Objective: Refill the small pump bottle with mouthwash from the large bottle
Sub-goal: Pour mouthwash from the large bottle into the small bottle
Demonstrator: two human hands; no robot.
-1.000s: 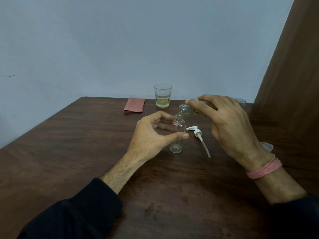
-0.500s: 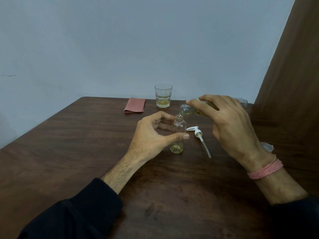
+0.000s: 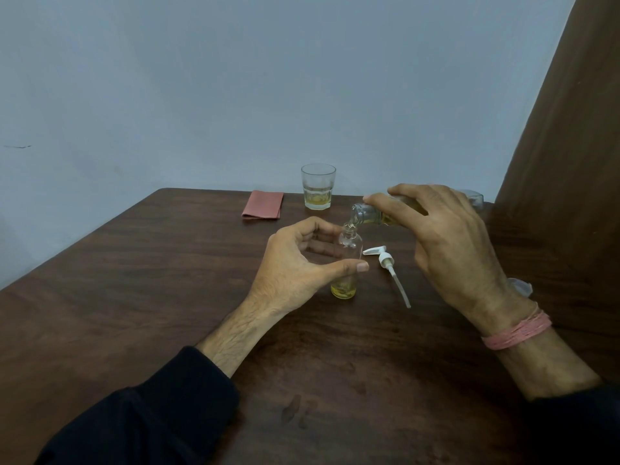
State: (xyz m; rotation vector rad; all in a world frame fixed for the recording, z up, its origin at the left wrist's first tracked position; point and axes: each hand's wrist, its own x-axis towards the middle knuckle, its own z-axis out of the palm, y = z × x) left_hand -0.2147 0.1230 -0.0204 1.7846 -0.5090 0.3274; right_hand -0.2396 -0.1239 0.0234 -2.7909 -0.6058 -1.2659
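Yellow level higher in small bottle (image 3: 348, 263), gripped by left hand (image 3: 302, 263); right hand (image 3: 449, 243) clamps tilted large bottle (image 3: 372, 215).

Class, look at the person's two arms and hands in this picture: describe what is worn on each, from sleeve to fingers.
Both hands are bare, with no gloves or rings visible. The left hand comes out of a dark, near-black long sleeve pushed partway up the forearm. The right hand has a pink multi-strand thread band around the wrist, and a dark sleeve edge shows at the frame corner.

The left hand (image 3: 295, 263) curls in a loose C-shaped grip; the right hand (image 3: 449, 243), raised beside it, is clenched, wrist tilted.
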